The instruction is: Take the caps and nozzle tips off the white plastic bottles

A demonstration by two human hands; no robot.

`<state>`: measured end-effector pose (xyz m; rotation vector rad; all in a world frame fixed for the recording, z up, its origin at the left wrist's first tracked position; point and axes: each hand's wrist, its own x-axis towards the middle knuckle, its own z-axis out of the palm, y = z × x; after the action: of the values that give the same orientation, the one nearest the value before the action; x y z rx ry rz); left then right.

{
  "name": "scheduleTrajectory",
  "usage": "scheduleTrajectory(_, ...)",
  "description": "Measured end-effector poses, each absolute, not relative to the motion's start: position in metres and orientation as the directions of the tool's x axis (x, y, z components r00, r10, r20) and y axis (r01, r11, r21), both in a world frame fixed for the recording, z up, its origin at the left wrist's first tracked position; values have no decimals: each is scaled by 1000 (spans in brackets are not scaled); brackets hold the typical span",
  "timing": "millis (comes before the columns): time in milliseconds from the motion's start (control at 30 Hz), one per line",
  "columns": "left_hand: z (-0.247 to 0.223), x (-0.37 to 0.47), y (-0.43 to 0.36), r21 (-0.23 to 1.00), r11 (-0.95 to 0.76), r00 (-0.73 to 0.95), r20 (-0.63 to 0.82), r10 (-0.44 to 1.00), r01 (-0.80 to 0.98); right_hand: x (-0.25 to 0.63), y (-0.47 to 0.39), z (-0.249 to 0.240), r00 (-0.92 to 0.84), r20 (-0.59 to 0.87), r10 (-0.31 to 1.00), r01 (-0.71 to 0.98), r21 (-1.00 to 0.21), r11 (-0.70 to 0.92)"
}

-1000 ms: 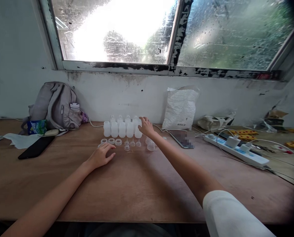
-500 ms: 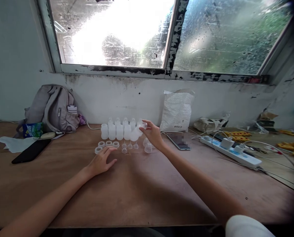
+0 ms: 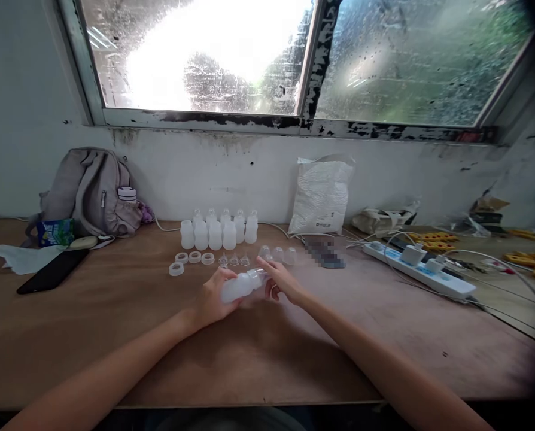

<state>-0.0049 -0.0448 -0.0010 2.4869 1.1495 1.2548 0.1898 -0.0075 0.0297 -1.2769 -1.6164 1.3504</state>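
Bottle point(image 3: 236, 290): tilted over the table point(image 3: 195, 365), between its front and back edges. My left hand point(image 3: 210, 299) grasps the body, presumably steadying it for my right hand point(image 3: 282, 281), whose fingers meet the clear top; their grip I cannot tell. Rings point(image 3: 176, 273) lie grouped leftward, apparently for reach.

You are apparently working in a workshop: bottles point(image 3: 215, 234) are standing in rows and rings point(image 3: 194, 257) are lying on your wooden tabletop point(image 3: 267, 365), a power strip point(image 3: 422, 273) is carrying plugs point(image 3: 413, 255), and paint point(image 3: 322, 69) is peeling off the window frame point(image 3: 231, 120).
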Motion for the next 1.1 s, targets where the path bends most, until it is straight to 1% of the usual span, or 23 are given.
scheduleTrajectory(67, -2, -6, -50, 241, -795, 501, 666, 553, 557, 187, -9, 28, -292, -163, 942, 404, -914, -33)
scheduleTrajectory(100, -3, -6, -53, 173, -818, 546, 667, 507, 549, 185, -9, 27, -274, -182, 944, 466, -884, -35)
scheduleTrajectory(133, -3, -5, -55, 134, -824, 566, 665, 487, 551, 183, -9, 25, -250, -186, 950, 515, -856, -32)
scheduleTrajectory(167, -4, -5, -57, 128, -815, 559, 667, 492, 565, 182, -9, 23, -228, -173, 958, 548, -836, -21)
scheduleTrajectory(233, -5, -2, -59, 194, -773, 495, 669, 555, 605, 180, -8, 20, -211, -99, 973, 572, -820, 41)
scheduleTrajectory(300, -7, -1, -57, 274, -728, 440, 647, 623, 628, 179, -8, 17, -219, 48, 974, 580, -797, 170)
scheduleTrajectory(400, -7, -3, -52, 329, -707, 454, 584, 673, 626, 177, -11, 16, -210, 298, 931, 616, -699, 363)
scheduleTrajectory(467, -5, -7, -49, 377, -707, 462, 559, 689, 599, 177, -16, 17, -222, 398, 890, 639, -630, 442)
scheduleTrajectory(533, 0, -10, -49, 471, -685, 452, 521, 724, 556, 177, -22, 19, -274, 465, 842, 643, -562, 520)
scheduleTrajectory(600, 7, -13, -51, 603, -623, 458, 427, 779, 498, 179, -27, 20, -356, 531, 769, 626, -475, 618)
scheduleTrajectory(633, 10, -14, -52, 682, -566, 474, 349, 808, 463, 181, -29, 20, -401, 561, 724, 611, -426, 668)
scheduleTrajectory(700, 17, -14, -53, 837, -396, 536, 151, 830, 378, 185, -32, 20, -483, 611, 627, 563, -331, 757)
scheduleTrajectory(733, 20, -14, -53, 895, -297, 579, 55, 813, 332, 188, -34, 19, -515, 631, 580, 535, -292, 793)
scheduleTrajectory(800, 23, -14, -53, 958, -142, 669, -65, 741, 250, 191, -36, 20, -558, 659, 504, 478, -242, 845)
scheduleTrajectory(833, 24, -14, -53, 968, -109, 703, -85, 706, 227, 192, -36, 21, -569, 667, 482, 453, -235, 860)
scheduleTrajectory(867, 23, -14, -53, 968, -115, 720, -84, 688, 223, 192, -37, 23, -573, 667, 476, 436, -243, 866)
scheduleTrajectory(900, 22, -15, -53, 957, -163, 719, -62, 693, 240, 191, -37, 25, -563, 663, 493, 434, -270, 859)
scheduleTrajectory(933, 20, -15, -54, 928, -252, 695, -10, 719, 275, 190, -37, 28, -538, 653, 533, 444, -318, 837)
scheduleTrajectory(967, 18, -16, -54, 867, -374, 655, 76, 752, 329, 189, -37, 30, -504, 624, 598, 461, -391, 797)
scheduleTrajectory(1000, 15, -18, -54, 762, -511, 615, 191, 765, 398, 187, -35, 32, -467, 565, 680, 476, -487, 732)
scheduleTrajectory(1033, 12, -19, -53, 612, -636, 593, 315, 741, 471, 186, -33, 33, -431, 469, 771, 489, -597, 637)
scheduleTrajectory(1067, 9, -21, -52, 433, -729, 597, 420, 684, 531, 184, -31, 33, -406, 331, 852, 500, -700, 510)
scheduleTrajectory(1100, 7, -23, -51, 256, -783, 626, 485, 611, 567, 183, -28, 32, -394, 163, 905, 512, -778, 363)
